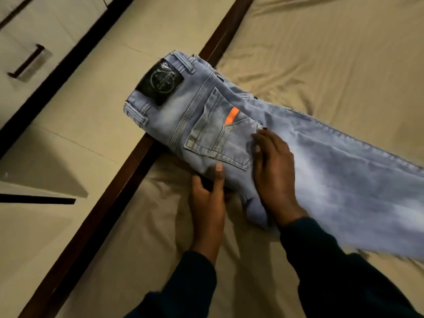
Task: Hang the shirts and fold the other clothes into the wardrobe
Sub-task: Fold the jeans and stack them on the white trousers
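I see jeans (263,138) on the bed (332,53), waistband over its edge | left hand (207,204) pinches their near edge, thumb on top | right hand (274,175) flat, fingers straight, beside back pocket (215,134)

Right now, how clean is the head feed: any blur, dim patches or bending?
Head view: dim, warm light; jeans legs smear with motion blur toward the right edge, right hand slightly soft; leather patch catches glare; bed frame stays readable; floor shadow at left.
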The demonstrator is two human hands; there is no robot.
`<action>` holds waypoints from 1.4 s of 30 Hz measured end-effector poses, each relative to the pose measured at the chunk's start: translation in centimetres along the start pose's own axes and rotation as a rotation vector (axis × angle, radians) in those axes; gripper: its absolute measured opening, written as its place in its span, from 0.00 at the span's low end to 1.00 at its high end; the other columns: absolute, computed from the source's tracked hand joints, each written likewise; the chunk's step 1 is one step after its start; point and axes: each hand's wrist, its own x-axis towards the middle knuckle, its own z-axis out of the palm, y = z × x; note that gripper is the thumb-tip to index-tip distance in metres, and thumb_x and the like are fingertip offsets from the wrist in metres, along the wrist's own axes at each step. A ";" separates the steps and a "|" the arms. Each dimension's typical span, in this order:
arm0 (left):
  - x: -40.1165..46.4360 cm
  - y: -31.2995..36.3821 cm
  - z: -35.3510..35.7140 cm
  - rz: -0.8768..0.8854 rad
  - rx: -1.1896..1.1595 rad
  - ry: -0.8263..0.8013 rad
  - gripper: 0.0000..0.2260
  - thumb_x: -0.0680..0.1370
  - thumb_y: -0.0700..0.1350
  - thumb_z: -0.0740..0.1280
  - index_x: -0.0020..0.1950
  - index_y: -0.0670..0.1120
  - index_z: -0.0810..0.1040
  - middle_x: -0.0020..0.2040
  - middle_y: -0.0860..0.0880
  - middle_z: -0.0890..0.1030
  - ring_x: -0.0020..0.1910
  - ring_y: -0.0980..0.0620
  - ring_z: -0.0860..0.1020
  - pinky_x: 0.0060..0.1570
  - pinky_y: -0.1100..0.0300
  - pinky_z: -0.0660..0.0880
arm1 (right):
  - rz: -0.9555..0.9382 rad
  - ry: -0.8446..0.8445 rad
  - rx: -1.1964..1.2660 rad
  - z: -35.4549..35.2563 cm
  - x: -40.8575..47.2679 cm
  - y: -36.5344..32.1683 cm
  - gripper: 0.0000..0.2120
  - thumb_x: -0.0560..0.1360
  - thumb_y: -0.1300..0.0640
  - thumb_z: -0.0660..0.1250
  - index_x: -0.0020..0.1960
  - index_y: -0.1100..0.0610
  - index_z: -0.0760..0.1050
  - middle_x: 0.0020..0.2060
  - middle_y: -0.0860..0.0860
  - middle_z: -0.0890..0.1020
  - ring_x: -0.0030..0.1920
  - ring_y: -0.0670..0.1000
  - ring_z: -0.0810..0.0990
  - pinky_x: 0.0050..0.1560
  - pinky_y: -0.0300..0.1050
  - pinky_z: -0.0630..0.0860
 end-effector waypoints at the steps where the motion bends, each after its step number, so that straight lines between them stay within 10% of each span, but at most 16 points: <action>1: -0.5 -0.4 0.4 -0.049 -0.059 0.002 0.27 0.72 0.62 0.69 0.65 0.48 0.77 0.58 0.46 0.84 0.56 0.48 0.84 0.53 0.49 0.82 | 0.038 0.053 -0.031 -0.8 -0.1 0.4 0.13 0.79 0.61 0.61 0.60 0.57 0.80 0.60 0.54 0.81 0.60 0.57 0.77 0.58 0.50 0.71; 4: -0.9 -1.5 1.2 -0.176 -0.111 -0.033 0.24 0.69 0.64 0.76 0.55 0.47 0.82 0.53 0.45 0.86 0.54 0.44 0.84 0.56 0.44 0.80 | 0.197 0.158 -0.175 -3.9 0.5 2.0 0.12 0.79 0.59 0.61 0.60 0.56 0.79 0.59 0.56 0.80 0.58 0.59 0.76 0.54 0.50 0.67; 10: -0.6 0.8 1.7 0.019 -0.150 0.051 0.05 0.81 0.43 0.67 0.49 0.45 0.83 0.44 0.52 0.87 0.46 0.53 0.84 0.43 0.62 0.80 | 0.221 -0.249 -0.300 -8.5 1.1 8.2 0.12 0.80 0.47 0.64 0.60 0.52 0.76 0.57 0.55 0.76 0.60 0.59 0.71 0.53 0.49 0.59; 15: -3.3 -0.8 3.7 -0.061 -0.293 0.098 0.30 0.75 0.64 0.68 0.69 0.44 0.76 0.63 0.43 0.82 0.60 0.43 0.81 0.59 0.42 0.79 | 0.119 -0.259 -0.251 -9.2 1.8 9.9 0.18 0.80 0.44 0.63 0.63 0.54 0.76 0.60 0.56 0.77 0.60 0.60 0.73 0.58 0.53 0.66; 21: -4.1 -2.8 3.4 -0.084 -0.192 0.143 0.22 0.71 0.68 0.66 0.45 0.50 0.85 0.46 0.49 0.86 0.45 0.47 0.84 0.44 0.51 0.81 | 0.161 -0.462 0.071 -8.8 5.4 9.5 0.24 0.78 0.35 0.62 0.40 0.56 0.76 0.34 0.50 0.78 0.38 0.52 0.77 0.39 0.47 0.71; 25: -2.9 -4.4 3.4 -0.095 -0.306 0.148 0.39 0.70 0.73 0.66 0.66 0.42 0.79 0.62 0.41 0.82 0.62 0.40 0.80 0.59 0.45 0.78 | 0.141 -0.632 0.153 -8.1 7.6 8.3 0.21 0.76 0.37 0.67 0.51 0.56 0.77 0.42 0.50 0.79 0.42 0.48 0.76 0.38 0.42 0.69; 31: -1.5 -5.4 2.9 -0.095 -0.345 0.130 0.32 0.79 0.69 0.51 0.74 0.52 0.72 0.69 0.51 0.78 0.68 0.50 0.76 0.65 0.52 0.74 | 0.104 -0.234 -0.047 -7.7 9.7 8.7 0.11 0.78 0.51 0.65 0.53 0.56 0.80 0.48 0.56 0.83 0.52 0.60 0.78 0.50 0.49 0.69; 42: -0.9 -6.8 2.7 -0.011 -0.273 0.239 0.26 0.71 0.69 0.66 0.53 0.50 0.84 0.57 0.47 0.84 0.57 0.49 0.81 0.59 0.47 0.76 | -0.042 -0.359 -0.356 -2.2 11.0 7.5 0.19 0.78 0.45 0.67 0.60 0.59 0.74 0.53 0.62 0.78 0.52 0.64 0.76 0.48 0.54 0.70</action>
